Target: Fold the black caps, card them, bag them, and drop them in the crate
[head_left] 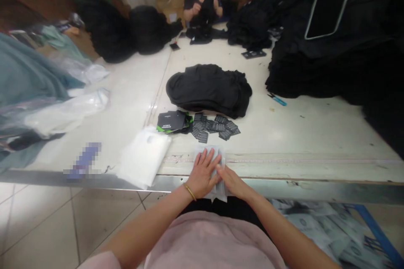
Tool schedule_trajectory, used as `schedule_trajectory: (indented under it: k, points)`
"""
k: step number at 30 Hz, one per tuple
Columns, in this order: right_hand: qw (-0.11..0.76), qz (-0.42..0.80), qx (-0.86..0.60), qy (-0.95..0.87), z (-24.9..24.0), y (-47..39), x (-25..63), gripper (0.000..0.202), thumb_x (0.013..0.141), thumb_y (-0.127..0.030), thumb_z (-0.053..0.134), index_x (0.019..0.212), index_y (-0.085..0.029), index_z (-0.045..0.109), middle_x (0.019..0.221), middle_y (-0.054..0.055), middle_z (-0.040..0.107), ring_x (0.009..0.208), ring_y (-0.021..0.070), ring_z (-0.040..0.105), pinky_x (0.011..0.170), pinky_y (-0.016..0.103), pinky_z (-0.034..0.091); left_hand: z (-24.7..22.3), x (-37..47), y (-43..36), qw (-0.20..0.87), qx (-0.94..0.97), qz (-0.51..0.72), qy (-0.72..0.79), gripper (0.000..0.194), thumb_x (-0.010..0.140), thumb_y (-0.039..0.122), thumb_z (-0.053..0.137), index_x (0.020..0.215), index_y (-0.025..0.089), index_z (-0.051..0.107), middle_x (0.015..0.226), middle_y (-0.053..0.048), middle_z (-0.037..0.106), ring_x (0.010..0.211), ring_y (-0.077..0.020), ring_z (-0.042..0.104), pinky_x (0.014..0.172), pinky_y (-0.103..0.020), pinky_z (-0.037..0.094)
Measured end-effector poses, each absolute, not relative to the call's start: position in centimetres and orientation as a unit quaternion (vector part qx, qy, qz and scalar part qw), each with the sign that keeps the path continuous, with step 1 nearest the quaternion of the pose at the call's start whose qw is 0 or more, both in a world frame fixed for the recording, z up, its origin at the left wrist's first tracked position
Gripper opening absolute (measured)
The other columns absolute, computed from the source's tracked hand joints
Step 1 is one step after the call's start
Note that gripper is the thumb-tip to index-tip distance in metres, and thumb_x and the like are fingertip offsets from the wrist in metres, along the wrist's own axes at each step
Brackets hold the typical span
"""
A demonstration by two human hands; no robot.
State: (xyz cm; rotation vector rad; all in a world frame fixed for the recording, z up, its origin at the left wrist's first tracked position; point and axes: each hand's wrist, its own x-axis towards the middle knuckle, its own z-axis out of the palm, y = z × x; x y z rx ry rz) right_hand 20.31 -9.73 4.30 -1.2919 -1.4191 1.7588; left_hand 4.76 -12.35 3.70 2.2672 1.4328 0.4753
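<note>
A clear plastic bag (222,194) with something greyish folded inside lies at the table's front edge, its near end hanging over. My left hand (205,172) rests flat on top of it, fingers spread. Along the bag's right side is my right hand (235,183), fingers stretched toward the left hand and touching the bag; some of its fingertips are hidden. Just beyond the bag are loose dark printed tags (217,126) and a stack of black cards (172,121) with green edges. To the left lies a pile of flat clear bags (143,155).
Folded black garments (210,88) lie mid-table. Blue-handled thread snips (277,100) sit near a tall black cloth pile (303,67) with a phone or tablet (328,10) on top. A co-worker (203,4) handles dark cloth across the table. Blue-grey cloth (28,71) covers the left side.
</note>
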Motion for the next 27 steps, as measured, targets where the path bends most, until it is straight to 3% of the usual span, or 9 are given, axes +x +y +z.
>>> schedule_trajectory:
  k: [2,4,6,9,12,16,21,24,27]
  points:
    - [0.219,0.571,-0.542,-0.577,3.7,-8.3,21.3,0.034,0.07,-0.052,0.057,0.069,-0.019,0.064,0.073,0.008,0.068,0.084,0.0249,0.061,0.079,0.035,0.046,3.0,5.2,-11.8,0.188,0.821,0.115,0.526,0.057,0.085,0.046,0.042,0.137,0.027,0.028,0.147,-0.007,0.022,0.136,-0.0305,0.01,0.107,-0.053,0.014]
    - [0.204,0.546,-0.59,-0.56,2.9,-6.7,22.4,0.035,0.073,-0.048,0.053,0.058,-0.017,0.059,0.053,0.006,0.059,0.056,0.019,0.058,0.057,0.031,0.046,2.8,6.1,-11.3,0.163,0.823,0.091,0.537,0.059,0.081,0.047,0.05,0.134,0.027,0.034,0.145,-0.008,0.027,0.134,-0.0316,0.017,0.107,-0.053,0.015]
    - [0.216,0.541,-0.615,-0.531,2.2,-5.5,23.1,0.033,0.077,-0.043,0.045,0.064,-0.016,0.058,0.052,0.003,0.057,0.043,0.013,0.049,0.042,0.026,0.039,3.2,6.9,-10.3,0.151,0.818,0.084,0.548,0.054,0.077,0.047,0.055,0.127,0.027,0.044,0.138,-0.008,0.039,0.128,-0.0319,0.03,0.104,-0.053,0.02]
    - [0.238,0.539,-0.624,-0.513,1.6,-4.3,23.2,0.027,0.075,-0.039,0.046,0.074,-0.015,0.057,0.059,0.001,0.057,0.038,0.009,0.044,0.034,0.022,0.032,4.6,7.2,-7.5,0.153,0.79,0.098,0.586,0.042,0.081,0.047,0.049,0.117,0.025,0.053,0.119,-0.008,0.054,0.112,-0.0273,0.046,0.096,-0.048,0.032]
    - [0.255,0.54,-0.618,-0.511,1.5,-3.5,22.4,0.026,0.074,-0.041,0.047,0.069,-0.016,0.056,0.052,-0.002,0.05,0.037,0.0083,0.04,0.033,0.021,0.028,5.3,7.3,-4.2,0.174,0.773,0.083,0.604,0.033,0.086,0.037,0.044,0.112,0.021,0.057,0.11,-0.008,0.059,0.107,-0.0247,0.05,0.092,-0.042,0.038]
    - [0.259,0.541,-0.613,-0.515,1.7,-5.0,21.5,0.025,0.075,-0.038,0.045,0.059,-0.019,0.048,0.043,-0.005,0.041,0.036,0.0082,0.037,0.035,0.022,0.026,4.6,7.6,-1.7,0.223,0.773,0.034,0.593,0.021,0.084,0.028,0.047,0.085,0.017,0.065,0.09,-0.007,0.066,0.089,-0.0207,0.059,0.082,-0.033,0.044]
    - [0.204,0.591,-0.58,-0.522,2.1,-13.1,22.1,0.027,0.076,-0.037,0.046,0.055,-0.02,0.046,0.046,-0.003,0.049,0.036,0.0087,0.04,0.036,0.022,0.029,4.2,6.7,-0.8,0.208,0.728,0.07,0.649,0.026,0.087,0.023,0.039,0.089,0.013,0.062,0.093,-0.011,0.066,0.09,-0.0208,0.06,0.082,-0.032,0.043]
    - [0.229,0.594,-0.59,-0.496,2.8,-15.7,23.5,0.023,0.075,-0.041,0.049,0.077,-0.019,0.057,0.068,0.003,0.063,0.052,0.0148,0.056,0.042,0.025,0.041,5.2,8.5,-1.6,0.215,0.717,0.086,0.657,0.026,0.087,0.023,0.037,0.089,0.014,0.061,0.092,-0.01,0.066,0.089,-0.0198,0.06,0.081,-0.031,0.044]
    - [0.345,0.534,-0.609,-0.474,4.4,-14.5,25.9,0.041,0.071,-0.043,0.058,0.105,-0.019,0.054,0.103,0.008,0.065,0.09,0.022,0.06,0.074,0.034,0.05,7.3,13.0,-3.9,0.273,0.75,0.162,0.58,0.023,0.088,0.027,0.039,0.089,0.017,0.059,0.091,-0.005,0.065,0.088,-0.0166,0.059,0.081,-0.028,0.045]
